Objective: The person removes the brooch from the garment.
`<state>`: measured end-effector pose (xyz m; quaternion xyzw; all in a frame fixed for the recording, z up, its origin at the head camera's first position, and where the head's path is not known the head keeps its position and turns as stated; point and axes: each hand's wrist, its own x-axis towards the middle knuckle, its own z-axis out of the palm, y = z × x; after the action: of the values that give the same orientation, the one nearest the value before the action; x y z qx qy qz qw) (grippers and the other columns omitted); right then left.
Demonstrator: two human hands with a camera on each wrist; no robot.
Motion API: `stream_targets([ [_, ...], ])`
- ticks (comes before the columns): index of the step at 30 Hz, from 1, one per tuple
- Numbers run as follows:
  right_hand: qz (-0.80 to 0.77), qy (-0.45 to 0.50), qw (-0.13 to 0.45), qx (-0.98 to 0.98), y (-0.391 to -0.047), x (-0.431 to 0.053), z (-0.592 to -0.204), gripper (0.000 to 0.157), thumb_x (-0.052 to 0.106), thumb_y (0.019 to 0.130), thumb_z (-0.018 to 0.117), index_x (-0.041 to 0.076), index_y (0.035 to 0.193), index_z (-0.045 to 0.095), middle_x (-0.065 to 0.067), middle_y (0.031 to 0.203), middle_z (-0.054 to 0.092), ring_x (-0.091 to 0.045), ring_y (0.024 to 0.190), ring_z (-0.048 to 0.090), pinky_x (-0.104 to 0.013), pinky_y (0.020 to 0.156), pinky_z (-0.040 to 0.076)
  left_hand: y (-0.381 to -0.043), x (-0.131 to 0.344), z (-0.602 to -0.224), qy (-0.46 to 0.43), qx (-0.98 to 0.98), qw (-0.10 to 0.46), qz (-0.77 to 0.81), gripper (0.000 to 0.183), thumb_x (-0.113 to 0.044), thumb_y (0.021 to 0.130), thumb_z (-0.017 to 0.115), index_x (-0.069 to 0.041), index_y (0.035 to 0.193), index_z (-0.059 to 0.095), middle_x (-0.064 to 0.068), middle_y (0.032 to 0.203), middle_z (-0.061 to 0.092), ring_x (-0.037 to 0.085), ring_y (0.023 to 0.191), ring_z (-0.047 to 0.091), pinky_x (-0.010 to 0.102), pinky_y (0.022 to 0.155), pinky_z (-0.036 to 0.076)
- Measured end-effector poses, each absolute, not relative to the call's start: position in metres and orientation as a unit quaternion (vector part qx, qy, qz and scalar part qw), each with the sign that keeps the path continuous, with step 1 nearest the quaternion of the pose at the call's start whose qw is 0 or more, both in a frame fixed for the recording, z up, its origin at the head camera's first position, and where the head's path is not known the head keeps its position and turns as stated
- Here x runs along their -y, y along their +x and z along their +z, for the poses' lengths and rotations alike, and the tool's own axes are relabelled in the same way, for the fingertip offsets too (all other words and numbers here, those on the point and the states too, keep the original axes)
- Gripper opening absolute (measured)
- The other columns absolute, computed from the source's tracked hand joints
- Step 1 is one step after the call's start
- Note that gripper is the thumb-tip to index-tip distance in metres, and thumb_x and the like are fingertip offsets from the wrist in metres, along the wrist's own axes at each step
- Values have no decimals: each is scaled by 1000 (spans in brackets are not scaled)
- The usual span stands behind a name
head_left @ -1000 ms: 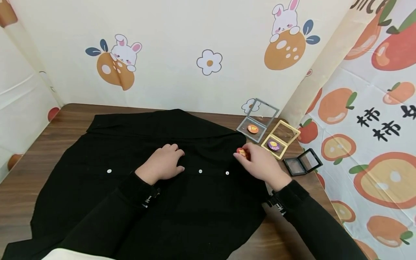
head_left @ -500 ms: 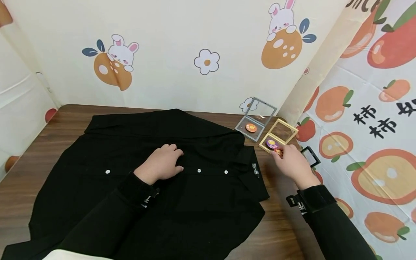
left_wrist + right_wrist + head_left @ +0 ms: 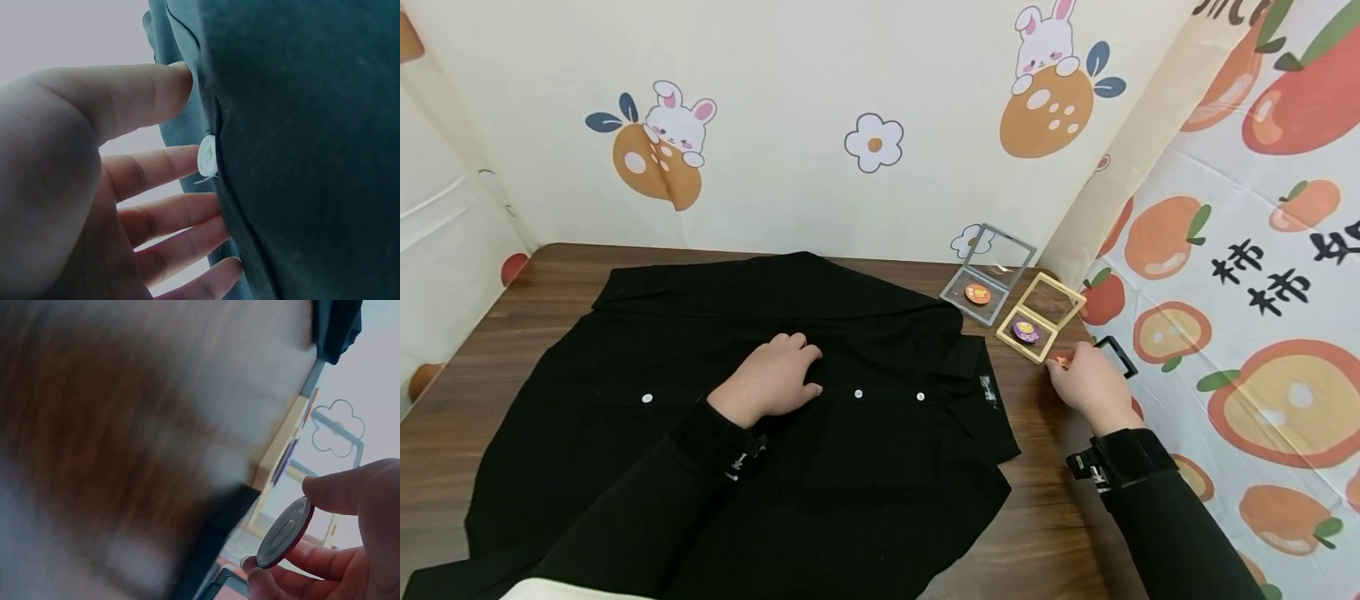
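Observation:
A black shirt (image 3: pixel 865 467) with white buttons lies spread over the table. My left hand (image 3: pixel 766 375) rests on it, fingers extended; in the left wrist view the fingertips touch the cloth beside a white button (image 3: pixel 207 155). At the right, my right hand (image 3: pixel 1093 387) pinches a round red badge (image 3: pixel 284 532) by its edge. Its silvery back with a pin bar faces the right wrist camera. The badge is held above a small black case (image 3: pixel 215 540) with its lid raised, which the hand mostly covers in the head view.
Behind the right hand stand an open yellow case (image 3: pixel 1037 357) with a purple badge (image 3: pixel 1026 332) and an open grey case (image 3: pixel 951 293) with an orange badge (image 3: pixel 977 294). Printed cloth walls (image 3: pixel 775 200) border the wooden table (image 3: pixel 1045 517).
My right hand has carried the red badge from over the shirt's right side rightward to the black case, uncovering the shirt's right edge. My left hand stays in place.

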<state>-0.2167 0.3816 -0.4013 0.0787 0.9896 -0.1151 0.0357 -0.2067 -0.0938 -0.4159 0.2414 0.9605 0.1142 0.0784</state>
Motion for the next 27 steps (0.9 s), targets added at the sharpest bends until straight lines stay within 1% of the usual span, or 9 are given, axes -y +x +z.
stream_targets([
  [6, -111, 106, 57, -987, -219, -388, -405, 39, 34, 103, 55, -5, 98, 52, -18, 80, 58, -33, 70, 59, -40, 52, 44, -206, 93, -413, 244, -960, 71, 117, 48, -32, 97, 74, -4, 134, 64, 14, 124, 58, 34, 112, 56, 50, 94, 50],
  [10, -105, 112, 65, -986, -221, -391, -406, 45, 35, 103, 55, -9, 108, 53, -22, 86, 58, -35, 73, 59, -42, 54, 45, -206, 92, -413, 243, -961, 64, 118, 48, -32, 96, 75, -4, 133, 65, 14, 123, 59, 33, 110, 57, 48, 92, 51],
  [12, -103, 112, 72, -986, -221, -393, -405, 46, 35, 103, 56, -10, 110, 53, -23, 88, 58, -36, 75, 58, -42, 56, 45, -205, 92, -413, 242, -961, 65, 118, 47, -32, 96, 74, -4, 133, 65, 14, 122, 59, 33, 110, 57, 48, 93, 50],
  [16, -98, 112, 86, -985, -221, -395, -406, 42, 34, 102, 58, -8, 106, 53, -22, 88, 57, -35, 76, 58, -43, 58, 46, -205, 92, -415, 240, -961, 68, 118, 47, -32, 96, 74, -5, 133, 65, 14, 123, 59, 34, 111, 57, 49, 94, 50],
  [20, -92, 105, 86, -986, -222, -397, -407, 38, 32, 102, 59, -5, 100, 52, -23, 89, 58, -36, 76, 58, -44, 58, 46, -205, 92, -416, 240, -961, 66, 121, 45, -30, 96, 74, -4, 132, 65, 14, 121, 59, 33, 110, 57, 49, 93, 51],
  [22, -84, 103, 82, -988, -222, -397, -407, 40, 32, 102, 60, -8, 103, 53, -25, 91, 59, -38, 77, 60, -45, 58, 47, -206, 91, -416, 240, -961, 66, 122, 45, -30, 96, 75, -4, 132, 66, 14, 121, 59, 33, 109, 57, 49, 93, 51],
  [27, -66, 114, 78, -988, -222, -397, -407, 52, 32, 102, 59, -15, 121, 52, -31, 104, 59, -42, 84, 62, -49, 57, 49, -204, 92, -415, 236, -962, 68, 121, 46, -30, 96, 75, -4, 132, 66, 14, 121, 59, 33, 109, 57, 48, 93, 51],
])
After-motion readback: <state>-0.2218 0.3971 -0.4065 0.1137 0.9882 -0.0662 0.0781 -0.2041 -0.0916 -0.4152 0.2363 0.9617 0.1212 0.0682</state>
